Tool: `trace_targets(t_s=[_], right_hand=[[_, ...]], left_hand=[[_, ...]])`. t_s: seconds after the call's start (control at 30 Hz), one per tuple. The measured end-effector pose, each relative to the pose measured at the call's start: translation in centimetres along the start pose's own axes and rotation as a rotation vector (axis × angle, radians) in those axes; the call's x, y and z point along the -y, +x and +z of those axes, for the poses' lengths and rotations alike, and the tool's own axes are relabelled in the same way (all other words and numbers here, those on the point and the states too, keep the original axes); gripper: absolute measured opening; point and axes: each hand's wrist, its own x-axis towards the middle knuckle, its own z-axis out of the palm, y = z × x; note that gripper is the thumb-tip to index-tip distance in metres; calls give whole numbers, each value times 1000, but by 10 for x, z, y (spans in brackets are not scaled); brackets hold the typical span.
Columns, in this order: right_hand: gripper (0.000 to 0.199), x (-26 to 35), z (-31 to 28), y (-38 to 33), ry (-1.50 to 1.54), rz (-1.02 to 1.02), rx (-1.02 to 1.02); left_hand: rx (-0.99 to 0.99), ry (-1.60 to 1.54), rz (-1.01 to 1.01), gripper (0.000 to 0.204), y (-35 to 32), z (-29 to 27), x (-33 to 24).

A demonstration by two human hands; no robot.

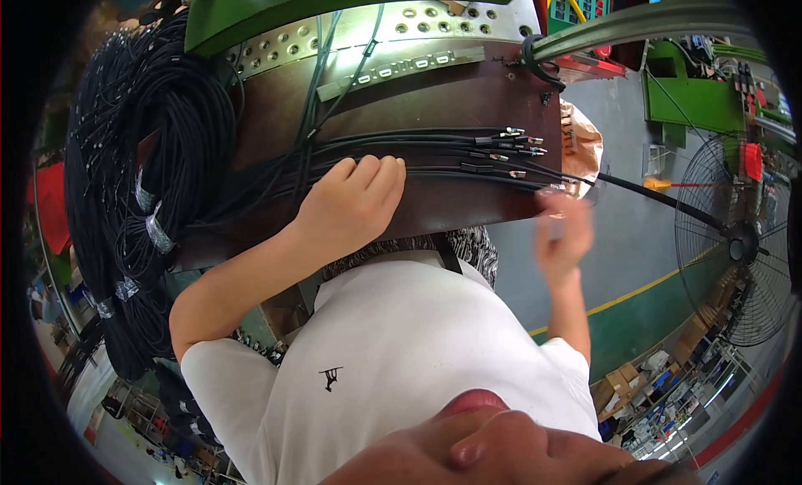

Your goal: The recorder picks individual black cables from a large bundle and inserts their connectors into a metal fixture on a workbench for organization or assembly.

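Black cables [434, 139] run lengthwise over the dark brown tabletop, their bared ends with small metal connectors [516, 142] lying toward its right edge. My left hand [355, 199] lies over the nearer cables, fingers curled and pressed together around them; its fingertips are partly hidden. At the table's right front corner my right hand [565, 234] is raised beside the cable ends. Motion blurs its fingers, and a shiny, clear patch shows at their tips; I cannot make out what it is.
Thick coils of black cable [184, 109] hang over the left end of the table [401, 218]. A metal strip [401, 74] lies near a green machine part [351, 13] at the back. A brown paper bag [582, 142] sits at the right edge; beyond it stands a black fan [739, 243].
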Motion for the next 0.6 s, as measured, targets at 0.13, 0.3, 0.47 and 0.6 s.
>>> trace_targets(t_s=[0.13, 0.3, 0.47, 0.6], right_hand=[[24, 20, 58, -9, 28, -240, 0], [24, 28, 72, 2, -102, -255, -98], [27, 23, 68, 1, -100, -297, -99], [24, 33, 75, 3, -130, -244, -136]], left_hand=[[-26, -66, 112, 37, -5, -6, -3], [260, -157, -91, 16, 18, -4, -3], [387, -743, -154, 16, 40, -30, 37], [919, -1672, -470, 37, 80, -27, 34]])
